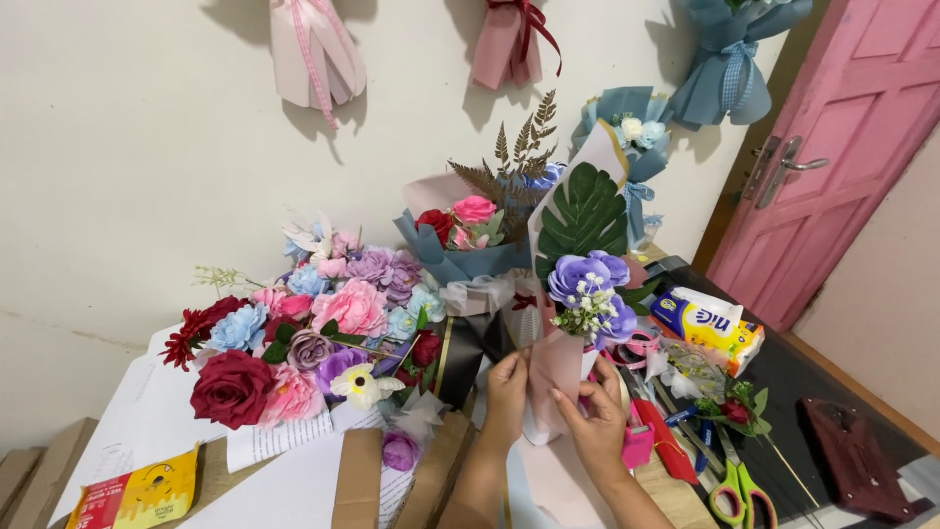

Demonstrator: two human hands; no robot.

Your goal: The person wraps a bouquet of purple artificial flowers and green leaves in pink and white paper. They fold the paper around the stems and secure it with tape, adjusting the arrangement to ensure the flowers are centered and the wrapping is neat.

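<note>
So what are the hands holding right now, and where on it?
Both hands hold the small purple-flower bouquet by its pale pink paper wrap, low down near the stem end: left hand on the left side, right hand on the front.

Bright, even light; soft wall shadows — edges slightly warped

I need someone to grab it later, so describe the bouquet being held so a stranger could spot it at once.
Start at the cream wall and come down to the table's middle, right of the big flower heap. There both hands, left hand and right hand, grip a small bouquet. It alone pairs purple roses with one broad dark green leaf in pale pink wrap.
</note>
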